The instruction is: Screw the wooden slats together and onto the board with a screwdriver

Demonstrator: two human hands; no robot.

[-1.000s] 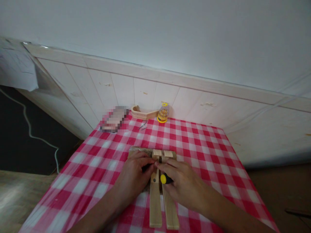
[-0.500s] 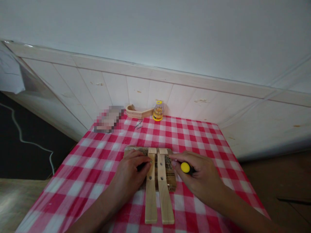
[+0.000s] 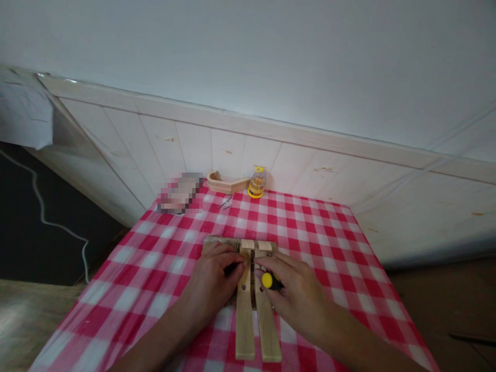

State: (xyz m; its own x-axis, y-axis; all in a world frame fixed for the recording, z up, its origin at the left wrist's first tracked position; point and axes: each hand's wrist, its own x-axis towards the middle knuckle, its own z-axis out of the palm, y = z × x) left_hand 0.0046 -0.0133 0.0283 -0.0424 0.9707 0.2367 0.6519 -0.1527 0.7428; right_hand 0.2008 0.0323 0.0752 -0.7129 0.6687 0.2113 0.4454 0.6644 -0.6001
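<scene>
Two light wooden strips lie side by side, a left strip (image 3: 245,330) and a right strip (image 3: 268,330). Their upper ends rest on a flat brown taped package (image 3: 209,239). My left hand (image 3: 209,276) is closed in a pinch at the left strip's upper part, its fingertips on a small screw (image 3: 245,262). Below that, another screw head (image 3: 243,287) shows in the same strip. My right hand (image 3: 298,287) is closed around a small screwdriver (image 3: 267,280) with a yellow-capped black handle, over the right strip. The screwdriver's tip is hard to make out.
A red-and-white checked cloth (image 3: 310,222) covers the table. At the back stand a curved wooden piece (image 3: 227,185) and a clear yellow-based bit case (image 3: 257,183). Small metal pieces (image 3: 225,203) lie before them. A blurred-out flat object (image 3: 180,194) is at back left, against the panelled wall (image 3: 310,170).
My right hand has moved left with the screwdriver, from beside the package to over the right strip. My left hand keeps its pinch at the left strip. The view has shifted slightly.
</scene>
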